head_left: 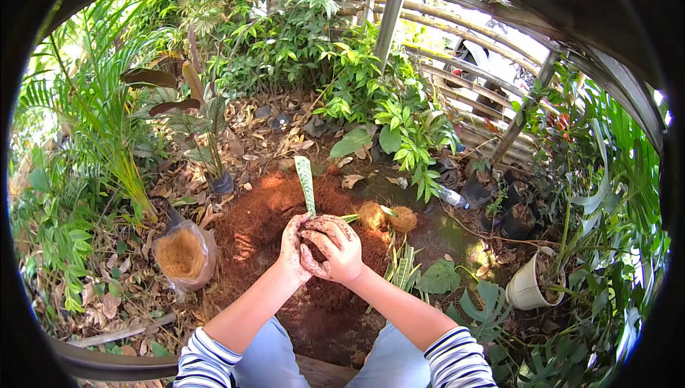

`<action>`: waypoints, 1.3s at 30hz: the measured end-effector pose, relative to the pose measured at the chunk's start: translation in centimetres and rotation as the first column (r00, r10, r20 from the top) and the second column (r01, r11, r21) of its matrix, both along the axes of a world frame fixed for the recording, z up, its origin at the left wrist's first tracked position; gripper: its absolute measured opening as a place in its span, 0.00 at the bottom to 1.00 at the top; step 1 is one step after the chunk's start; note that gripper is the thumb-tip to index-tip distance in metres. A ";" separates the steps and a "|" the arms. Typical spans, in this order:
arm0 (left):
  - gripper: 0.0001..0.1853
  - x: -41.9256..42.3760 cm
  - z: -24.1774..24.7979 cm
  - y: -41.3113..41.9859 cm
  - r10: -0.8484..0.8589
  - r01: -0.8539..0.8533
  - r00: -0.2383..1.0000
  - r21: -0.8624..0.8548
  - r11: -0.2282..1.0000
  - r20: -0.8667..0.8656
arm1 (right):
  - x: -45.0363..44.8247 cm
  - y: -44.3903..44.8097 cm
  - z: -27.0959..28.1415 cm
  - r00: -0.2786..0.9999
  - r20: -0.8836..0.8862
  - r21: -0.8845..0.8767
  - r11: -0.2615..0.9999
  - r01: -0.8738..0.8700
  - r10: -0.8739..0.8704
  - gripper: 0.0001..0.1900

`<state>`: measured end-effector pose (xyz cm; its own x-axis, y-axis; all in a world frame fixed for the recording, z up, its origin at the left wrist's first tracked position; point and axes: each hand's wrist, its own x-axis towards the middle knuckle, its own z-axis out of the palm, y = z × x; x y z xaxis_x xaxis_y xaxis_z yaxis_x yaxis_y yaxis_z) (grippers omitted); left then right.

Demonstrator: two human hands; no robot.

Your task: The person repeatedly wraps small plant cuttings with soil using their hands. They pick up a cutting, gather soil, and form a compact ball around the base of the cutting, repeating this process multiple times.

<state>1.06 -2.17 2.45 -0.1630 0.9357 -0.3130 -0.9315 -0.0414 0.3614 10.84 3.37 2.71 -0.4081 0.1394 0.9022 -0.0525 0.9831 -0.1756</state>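
My left hand [294, 243] and my right hand [333, 249], both smeared with dark soil, are cupped together around a clump of soil, of which only a little shows between the fingers. From its top a variegated snake plant leaf cutting [305, 182] stands upright. Below and around the hands spreads a heap of reddish-brown soil or coco peat [267, 200]. Just right of the hands lie two balls of coconut fibre [402, 219], with a piece of green leaf at them. More snake plant leaves [401, 267] lie on the ground to the right.
At the left stands a clear plastic bag of coconut fibre [181, 254]. To the right are a plastic bottle [453, 197], black nursery bags [518, 221] and a tilted white pot [530, 286]. Dry leaves and potted plants surround the soil, with a bamboo fence [460, 24] behind.
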 end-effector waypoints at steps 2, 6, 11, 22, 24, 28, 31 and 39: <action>0.13 0.0 -0.1 -0.1 0.012 -0.012 0.999 0.021 1.000 -0.036 | 0.2 0.1 0.3 0.999 -0.032 0.019 1.000 -0.012 0.012 0.14; 0.20 -0.2 -0.2 0.1 -0.051 0.051 0.998 0.008 0.999 -0.047 | 0.6 -0.3 0.5 0.997 -0.075 0.000 1.000 -0.027 0.027 0.14; 0.19 -0.4 -0.3 0.6 -0.087 0.086 0.996 0.087 0.993 0.015 | 0.6 -0.6 0.2 1.000 0.013 -0.067 0.998 -0.010 0.011 0.17; 0.15 -0.1 -0.8 0.7 0.014 -0.014 1.000 -0.001 1.000 0.003 | 0.9 -0.8 0.6 0.988 0.142 0.091 0.995 0.049 -0.062 0.18; 0.14 -0.1 -1.2 0.6 -0.085 0.083 0.996 -0.068 0.994 -0.031 | 0.7 -0.7 0.2 0.997 0.075 0.101 0.995 0.022 -0.030 0.17; 0.14 -0.4 -1.9 0.2 -0.098 0.095 0.995 -0.091 0.991 -0.025 | 0.5 -0.7 -0.8 1.000 -0.003 0.131 0.991 0.027 -0.027 0.14; 0.15 -0.5 -2.0 0.1 -0.111 0.103 0.992 -0.114 0.988 -0.063 | 0.4 -0.6 -1.2 1.000 -0.012 0.129 0.991 0.027 -0.025 0.13; 0.14 -0.2 -0.7 -0.5 -0.125 0.120 0.990 -0.070 0.990 -0.069 | 0.5 -0.8 0.4 1.000 -0.013 0.082 0.996 0.027 -0.026 0.09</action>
<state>0.81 -2.66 1.76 -0.0735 0.9278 -0.3657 -0.8989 0.0971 0.4272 11.39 2.53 3.13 -0.3943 0.0749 0.9159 -0.0283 0.9952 -0.0936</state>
